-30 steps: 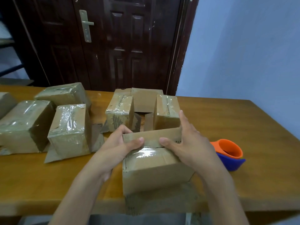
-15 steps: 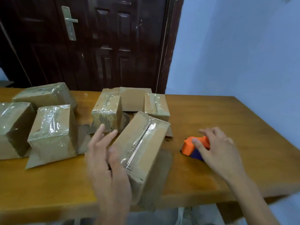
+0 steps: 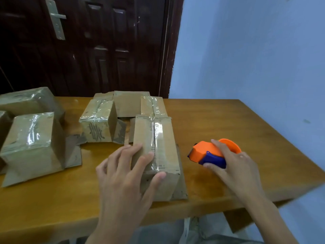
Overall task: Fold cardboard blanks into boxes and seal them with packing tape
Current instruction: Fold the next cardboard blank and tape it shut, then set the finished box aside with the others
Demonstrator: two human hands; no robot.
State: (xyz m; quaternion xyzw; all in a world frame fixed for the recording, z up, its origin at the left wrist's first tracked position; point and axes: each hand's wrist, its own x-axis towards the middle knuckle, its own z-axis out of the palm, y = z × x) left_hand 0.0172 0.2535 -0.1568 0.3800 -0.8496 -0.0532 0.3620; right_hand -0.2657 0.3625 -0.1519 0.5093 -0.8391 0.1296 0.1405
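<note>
Box now flat (near table edge)

The left hand reaches forward from the near edge, palm down, fingers spread and lightly curled; the thumb angles out to the right; its forearm runs off the bottom of the view. The right hand sits farther right, palm down, fingers curled in a grasp with the index extended toward the far left; its bare forearm slants down to the near right corner.
</note>
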